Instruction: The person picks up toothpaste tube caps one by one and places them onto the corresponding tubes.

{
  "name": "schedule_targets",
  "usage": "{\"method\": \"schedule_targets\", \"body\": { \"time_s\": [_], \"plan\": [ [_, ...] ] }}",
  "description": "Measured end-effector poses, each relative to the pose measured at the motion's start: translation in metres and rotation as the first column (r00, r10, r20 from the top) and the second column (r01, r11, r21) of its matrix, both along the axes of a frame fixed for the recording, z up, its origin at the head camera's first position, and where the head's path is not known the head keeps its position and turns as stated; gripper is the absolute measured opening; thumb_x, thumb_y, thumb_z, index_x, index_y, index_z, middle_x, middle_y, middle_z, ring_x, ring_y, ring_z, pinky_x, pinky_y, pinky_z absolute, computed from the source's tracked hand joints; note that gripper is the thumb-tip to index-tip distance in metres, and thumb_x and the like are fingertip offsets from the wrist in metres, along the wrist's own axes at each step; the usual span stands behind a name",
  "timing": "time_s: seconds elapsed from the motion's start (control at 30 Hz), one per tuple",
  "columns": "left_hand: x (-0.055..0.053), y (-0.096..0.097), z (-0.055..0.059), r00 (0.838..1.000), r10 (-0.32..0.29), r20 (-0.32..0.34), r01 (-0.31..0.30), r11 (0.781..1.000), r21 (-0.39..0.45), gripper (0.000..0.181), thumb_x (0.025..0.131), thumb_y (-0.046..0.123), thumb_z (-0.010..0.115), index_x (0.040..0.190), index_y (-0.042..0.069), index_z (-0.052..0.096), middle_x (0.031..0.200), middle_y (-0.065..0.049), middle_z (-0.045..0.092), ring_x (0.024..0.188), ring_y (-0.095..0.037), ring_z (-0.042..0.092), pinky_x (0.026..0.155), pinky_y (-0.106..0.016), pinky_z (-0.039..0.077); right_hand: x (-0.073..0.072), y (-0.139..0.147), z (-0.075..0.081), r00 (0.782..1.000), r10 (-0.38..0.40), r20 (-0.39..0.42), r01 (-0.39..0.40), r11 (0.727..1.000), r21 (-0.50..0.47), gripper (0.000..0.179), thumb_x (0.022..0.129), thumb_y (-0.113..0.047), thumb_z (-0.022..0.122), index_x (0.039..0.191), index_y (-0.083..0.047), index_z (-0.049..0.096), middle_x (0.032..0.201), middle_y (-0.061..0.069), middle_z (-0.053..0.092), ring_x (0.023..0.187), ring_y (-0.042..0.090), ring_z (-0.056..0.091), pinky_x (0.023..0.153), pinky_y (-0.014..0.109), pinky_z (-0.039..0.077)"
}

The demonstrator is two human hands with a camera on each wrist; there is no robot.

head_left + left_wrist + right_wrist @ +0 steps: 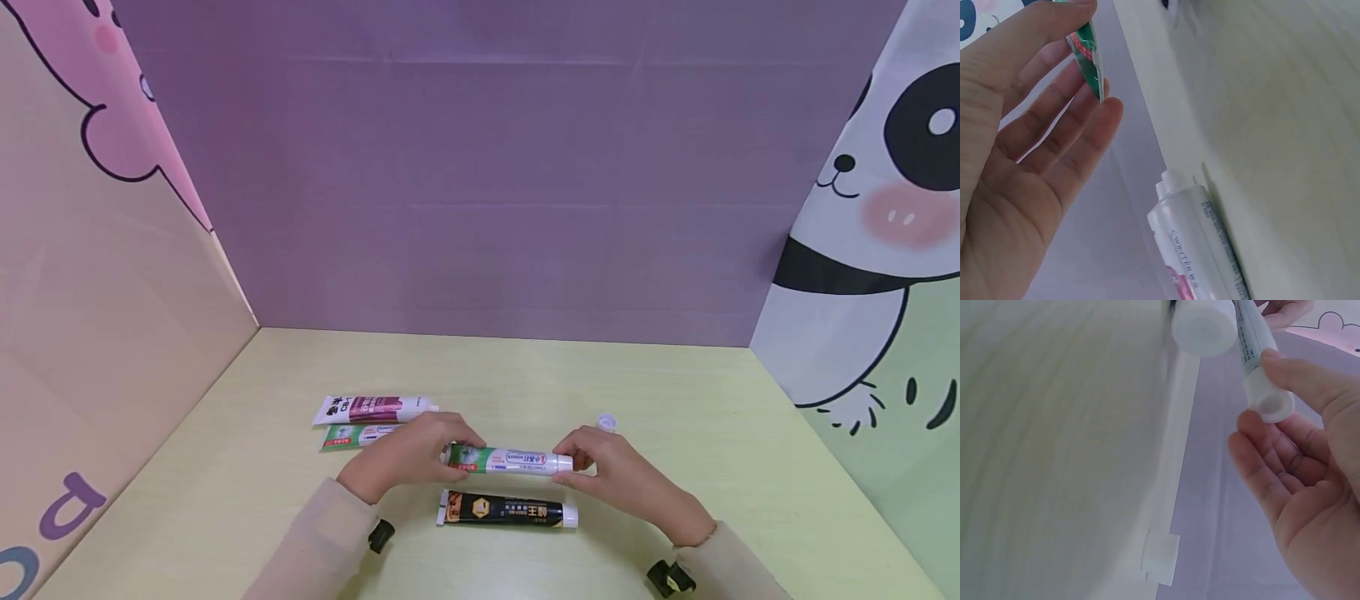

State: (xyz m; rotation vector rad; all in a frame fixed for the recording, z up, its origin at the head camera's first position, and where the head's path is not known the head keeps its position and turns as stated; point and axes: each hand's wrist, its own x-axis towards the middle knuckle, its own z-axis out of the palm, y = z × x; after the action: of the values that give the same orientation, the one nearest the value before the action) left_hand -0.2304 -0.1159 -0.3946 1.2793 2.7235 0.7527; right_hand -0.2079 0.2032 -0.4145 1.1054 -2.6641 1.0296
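Both hands hold a green and white toothpaste tube [517, 461] level between them, over the table. My left hand [420, 446] grips its flat green end between thumb and fingers. At the other end, my right hand [622, 471] pinches the white screw cap [1271, 403]. Just in front lies a black and gold toothpaste tube [502, 509] with a white cap. Behind the left hand lies a white and magenta tube [375, 408], its narrow nozzle [1175, 181] bare. A second green and white tube [358, 436] lies beside it, partly hidden by that hand.
A loose white cap [607, 422] stands on the table just beyond the right hand. The pale wooden table [675, 383] is bounded by a purple back panel [510, 192] and printed side panels, a panda figure [847, 333] on the right one.
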Motion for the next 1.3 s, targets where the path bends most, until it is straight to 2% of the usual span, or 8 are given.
{"method": "schedule_targets", "body": {
  "time_s": [0.23,0.4,0.73,1.1,1.3],
  "plan": [
    [0.001,0.000,-0.007,0.999,0.022,0.024,-0.021,0.999,-0.039,0.032,0.084,0.012,0.079,0.116,0.007,0.075,0.110,-0.002,0.070,0.092,-0.008,0.060,0.079,-0.023,0.051,0.000,-0.004,-0.001,0.995,-0.019,0.096,0.013,0.997,0.070,0.018,0.088,-0.013,0.077,0.103,-0.009,0.069,0.093,-0.009,0.061,0.078,0.002,0.057,0.068,0.023,0.051],
    [0.001,0.002,-0.009,0.999,0.022,0.036,-0.020,0.999,-0.051,0.032,0.086,0.014,0.079,0.116,0.006,0.075,0.110,-0.003,0.070,0.092,-0.008,0.060,0.079,-0.023,0.051,-0.001,-0.005,-0.003,0.991,-0.028,0.130,0.015,0.995,0.100,0.017,0.088,-0.010,0.076,0.103,-0.008,0.069,0.093,-0.008,0.061,0.078,0.002,0.057,0.067,0.023,0.051],
    [0.000,0.007,-0.012,0.997,0.019,0.070,-0.014,0.998,-0.066,0.029,0.086,0.015,0.080,0.114,0.006,0.076,0.109,-0.003,0.070,0.096,-0.011,0.062,0.083,-0.025,0.052,-0.004,-0.007,-0.005,0.977,-0.043,0.210,0.019,0.993,0.116,0.016,0.087,-0.008,0.077,0.101,-0.006,0.069,0.089,-0.007,0.062,0.074,0.004,0.056,0.063,0.024,0.051],
    [0.000,0.010,-0.014,0.995,0.025,0.095,-0.017,0.996,-0.084,0.029,0.088,0.015,0.078,0.115,0.006,0.075,0.110,-0.003,0.070,0.100,-0.013,0.062,0.087,-0.028,0.052,-0.004,-0.003,-0.005,0.975,-0.049,0.218,0.018,0.990,0.140,0.017,0.088,-0.011,0.077,0.101,-0.006,0.069,0.087,-0.007,0.061,0.072,0.004,0.053,0.062,0.023,0.048],
    [0.001,0.009,-0.013,0.993,0.043,0.112,-0.034,0.996,-0.083,0.030,0.087,0.013,0.079,0.116,0.006,0.075,0.111,-0.004,0.070,0.099,-0.013,0.062,0.086,-0.029,0.052,-0.004,-0.003,-0.005,0.969,-0.034,0.244,0.005,0.993,0.118,0.018,0.088,-0.011,0.076,0.103,-0.004,0.069,0.093,-0.004,0.064,0.076,0.004,0.059,0.065,0.024,0.050]
  ]
}}
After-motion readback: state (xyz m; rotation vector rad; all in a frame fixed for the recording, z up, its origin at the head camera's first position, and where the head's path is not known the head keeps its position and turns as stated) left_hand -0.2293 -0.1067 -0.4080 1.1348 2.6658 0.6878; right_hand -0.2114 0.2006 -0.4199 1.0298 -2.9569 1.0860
